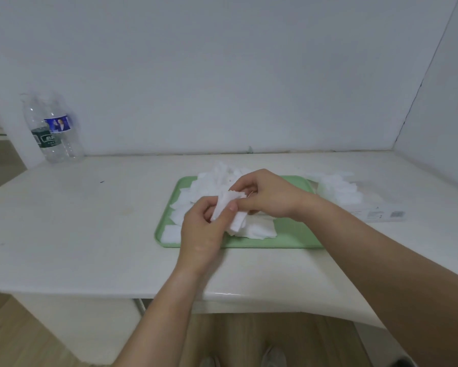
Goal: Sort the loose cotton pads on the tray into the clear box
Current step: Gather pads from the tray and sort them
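Note:
A green tray (288, 238) lies on the white table with several loose white cotton pads (209, 185) heaped on it. Above the tray's middle, my left hand (205, 229) grips a small stack of cotton pads (229, 210) between thumb and fingers. My right hand (266, 193) pinches the top of the same stack. To the right of the tray stands the clear box (339, 188), holding several white pads; its walls are hard to make out.
Two clear plastic water bottles (52, 128) stand at the table's back left against the wall. A flat white printed card or lid (381, 214) lies by the clear box. White walls close the back and right sides.

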### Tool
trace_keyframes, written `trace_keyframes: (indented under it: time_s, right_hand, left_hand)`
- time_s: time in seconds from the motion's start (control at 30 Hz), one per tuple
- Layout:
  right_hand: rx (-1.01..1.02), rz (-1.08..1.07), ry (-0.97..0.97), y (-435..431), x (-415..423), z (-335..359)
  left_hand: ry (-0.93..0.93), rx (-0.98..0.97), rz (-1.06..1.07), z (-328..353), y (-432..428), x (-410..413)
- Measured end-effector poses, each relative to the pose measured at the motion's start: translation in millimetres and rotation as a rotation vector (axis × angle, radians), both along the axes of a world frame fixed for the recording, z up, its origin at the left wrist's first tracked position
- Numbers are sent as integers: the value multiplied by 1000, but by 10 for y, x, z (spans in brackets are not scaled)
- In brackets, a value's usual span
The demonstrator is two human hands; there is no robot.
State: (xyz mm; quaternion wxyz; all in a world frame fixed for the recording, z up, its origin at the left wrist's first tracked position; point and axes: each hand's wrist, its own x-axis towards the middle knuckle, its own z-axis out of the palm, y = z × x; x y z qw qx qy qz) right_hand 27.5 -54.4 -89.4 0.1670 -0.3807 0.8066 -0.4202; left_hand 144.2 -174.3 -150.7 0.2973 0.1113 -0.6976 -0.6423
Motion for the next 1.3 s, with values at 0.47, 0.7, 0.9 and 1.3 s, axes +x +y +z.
trace_keyframes:
  time_s: [0.47, 0.7, 0.9, 1.3]
  right_hand:
    - [111, -62, 168, -684, 207, -112]
    - [449, -145, 322, -885, 335, -249]
    - [445, -142, 233, -900, 380, -326]
    - [-60, -160, -134, -622, 236, -331]
  left_hand:
    - [-36, 368, 191, -51, -1013, 179]
    - [-1, 378, 193, -239, -1011, 211]
    - [-22, 267, 166, -255, -962, 258]
    - [3, 260, 153, -244, -932, 257]
